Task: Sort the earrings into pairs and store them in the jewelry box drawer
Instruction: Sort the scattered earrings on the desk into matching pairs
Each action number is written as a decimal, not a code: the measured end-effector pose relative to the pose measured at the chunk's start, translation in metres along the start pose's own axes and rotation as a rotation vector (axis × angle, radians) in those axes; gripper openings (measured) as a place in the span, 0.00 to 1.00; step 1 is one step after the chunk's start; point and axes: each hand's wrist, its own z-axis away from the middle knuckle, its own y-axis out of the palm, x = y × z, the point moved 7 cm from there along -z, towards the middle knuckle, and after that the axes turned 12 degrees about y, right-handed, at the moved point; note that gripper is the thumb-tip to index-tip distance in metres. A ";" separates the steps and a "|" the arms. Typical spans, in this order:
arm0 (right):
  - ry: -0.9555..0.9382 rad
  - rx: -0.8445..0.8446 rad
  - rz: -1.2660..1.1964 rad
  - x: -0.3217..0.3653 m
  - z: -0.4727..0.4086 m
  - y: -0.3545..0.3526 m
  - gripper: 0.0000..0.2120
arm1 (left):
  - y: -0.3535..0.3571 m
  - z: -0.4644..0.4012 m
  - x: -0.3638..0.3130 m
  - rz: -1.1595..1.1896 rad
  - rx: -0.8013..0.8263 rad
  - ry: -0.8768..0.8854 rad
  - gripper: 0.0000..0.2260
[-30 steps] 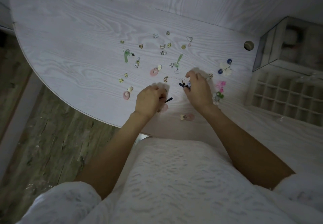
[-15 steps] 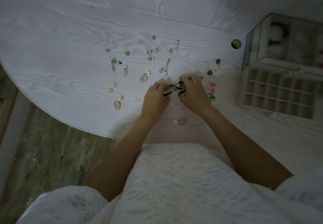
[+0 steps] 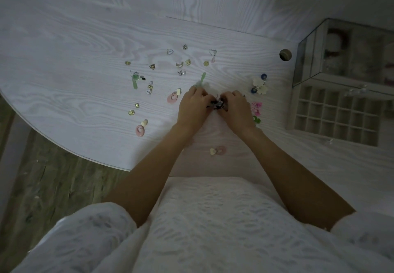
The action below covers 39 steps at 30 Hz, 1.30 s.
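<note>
Left hand [image 3: 195, 107] and right hand [image 3: 235, 107] pinch small dark dangly earrings [image 3: 217, 103] together between closed fingers, likely matching a pair before the compartmented pale drawer [image 3: 339, 114].

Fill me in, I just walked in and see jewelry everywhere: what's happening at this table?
A person is sorting earrings. Both hands, left hand and right hand, meet over the white table, pinching a small dark earring pair between them. Many other earrings lie loose on the table, including pink hoop earrings. The divided drawer sits pulled out to the right, its visible compartments apparently empty.
</note>
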 end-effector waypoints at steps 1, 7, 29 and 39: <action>0.015 -0.009 -0.012 -0.001 0.000 -0.002 0.11 | 0.002 -0.005 -0.002 0.018 0.003 0.005 0.06; 0.038 -0.023 -0.052 -0.003 0.002 -0.003 0.17 | 0.007 -0.016 -0.009 0.146 0.028 -0.043 0.12; -0.085 -0.099 0.003 0.014 -0.013 -0.010 0.12 | -0.020 0.051 0.033 0.167 -0.075 -0.140 0.16; -0.350 0.035 0.028 0.045 0.025 0.016 0.16 | -0.040 0.109 0.057 0.228 -0.147 -0.350 0.16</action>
